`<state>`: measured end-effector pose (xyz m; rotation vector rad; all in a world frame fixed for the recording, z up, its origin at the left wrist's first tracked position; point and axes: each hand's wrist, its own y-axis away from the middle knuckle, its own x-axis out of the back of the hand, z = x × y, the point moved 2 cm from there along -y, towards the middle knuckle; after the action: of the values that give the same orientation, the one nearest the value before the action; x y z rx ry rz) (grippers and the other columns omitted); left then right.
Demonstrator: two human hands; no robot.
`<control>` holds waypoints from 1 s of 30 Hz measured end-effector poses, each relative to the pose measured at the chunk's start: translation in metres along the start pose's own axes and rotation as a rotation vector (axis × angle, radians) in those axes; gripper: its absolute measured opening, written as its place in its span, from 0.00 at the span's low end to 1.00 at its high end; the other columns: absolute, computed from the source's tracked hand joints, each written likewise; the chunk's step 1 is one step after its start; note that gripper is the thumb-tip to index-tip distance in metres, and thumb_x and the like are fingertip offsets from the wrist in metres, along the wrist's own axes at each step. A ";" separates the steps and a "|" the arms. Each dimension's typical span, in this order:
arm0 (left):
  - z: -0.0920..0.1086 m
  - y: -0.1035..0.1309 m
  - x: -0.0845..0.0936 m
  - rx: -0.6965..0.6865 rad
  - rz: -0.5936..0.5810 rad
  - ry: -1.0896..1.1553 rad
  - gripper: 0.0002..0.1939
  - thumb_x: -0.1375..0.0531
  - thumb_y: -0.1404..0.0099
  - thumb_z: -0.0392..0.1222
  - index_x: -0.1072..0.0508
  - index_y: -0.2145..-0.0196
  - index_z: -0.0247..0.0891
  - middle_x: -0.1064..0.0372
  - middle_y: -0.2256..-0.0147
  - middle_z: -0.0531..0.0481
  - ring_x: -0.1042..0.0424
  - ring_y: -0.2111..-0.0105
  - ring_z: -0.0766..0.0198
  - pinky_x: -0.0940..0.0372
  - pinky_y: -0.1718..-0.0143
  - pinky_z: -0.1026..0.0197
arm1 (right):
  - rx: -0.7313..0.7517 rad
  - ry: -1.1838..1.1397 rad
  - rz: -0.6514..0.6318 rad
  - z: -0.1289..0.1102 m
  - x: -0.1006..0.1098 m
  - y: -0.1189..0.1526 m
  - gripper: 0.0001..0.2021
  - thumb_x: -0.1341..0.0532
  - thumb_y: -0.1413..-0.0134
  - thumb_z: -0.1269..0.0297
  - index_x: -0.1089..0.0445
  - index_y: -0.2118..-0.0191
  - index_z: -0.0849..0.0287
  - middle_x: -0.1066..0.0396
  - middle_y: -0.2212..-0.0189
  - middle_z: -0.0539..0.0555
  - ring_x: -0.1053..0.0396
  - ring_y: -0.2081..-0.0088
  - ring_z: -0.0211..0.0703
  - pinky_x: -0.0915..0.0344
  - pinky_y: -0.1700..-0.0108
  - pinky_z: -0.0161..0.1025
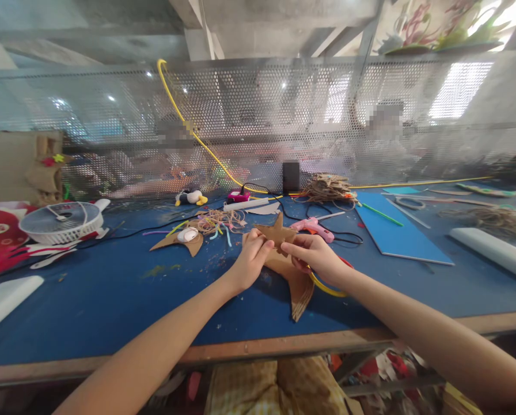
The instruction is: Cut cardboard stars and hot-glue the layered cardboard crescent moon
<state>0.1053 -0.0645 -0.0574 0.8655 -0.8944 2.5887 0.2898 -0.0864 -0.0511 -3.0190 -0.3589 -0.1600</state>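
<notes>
We have the cardboard star [279, 231] pinched in both hands: left hand [253, 258] clamped on its left side, right hand [315, 257] on its lower right. Star is just in front of us, above the blue tabletop [154, 317]. Larger curved cardboard cutout [301, 289] shows below it, yellow band [328, 290] just beside. Behind: pink glue gun [313, 227] near our right hand. Blue board [398, 230] farther right.
</notes>
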 end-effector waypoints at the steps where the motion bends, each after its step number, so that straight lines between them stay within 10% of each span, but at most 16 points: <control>1: 0.001 0.000 0.000 0.011 -0.001 0.006 0.23 0.55 0.24 0.53 0.25 0.64 0.40 0.35 0.58 0.45 0.39 0.51 0.53 0.46 0.41 0.48 | 0.003 -0.005 0.007 0.000 0.000 0.000 0.25 0.31 0.55 0.38 0.33 0.73 0.58 0.38 0.86 0.44 0.44 0.84 0.31 0.53 0.81 0.32; 15: -0.006 -0.005 -0.002 0.277 0.155 0.540 0.15 0.33 0.41 0.53 0.21 0.65 0.38 0.28 0.52 0.42 0.30 0.51 0.52 0.34 0.53 0.54 | 0.008 0.008 0.009 -0.001 -0.004 0.003 0.23 0.31 0.54 0.41 0.31 0.72 0.59 0.40 0.86 0.44 0.47 0.84 0.30 0.56 0.80 0.34; 30: 0.000 -0.004 -0.001 0.240 0.139 0.488 0.18 0.31 0.43 0.55 0.23 0.75 0.37 0.31 0.46 0.41 0.30 0.48 0.49 0.34 0.48 0.51 | 0.058 0.026 0.040 0.004 0.000 0.003 0.24 0.32 0.50 0.42 0.26 0.68 0.62 0.38 0.85 0.45 0.45 0.83 0.31 0.53 0.79 0.34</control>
<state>0.1080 -0.0613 -0.0555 0.1956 -0.5265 2.8736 0.2905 -0.0886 -0.0549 -2.9617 -0.2951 -0.1816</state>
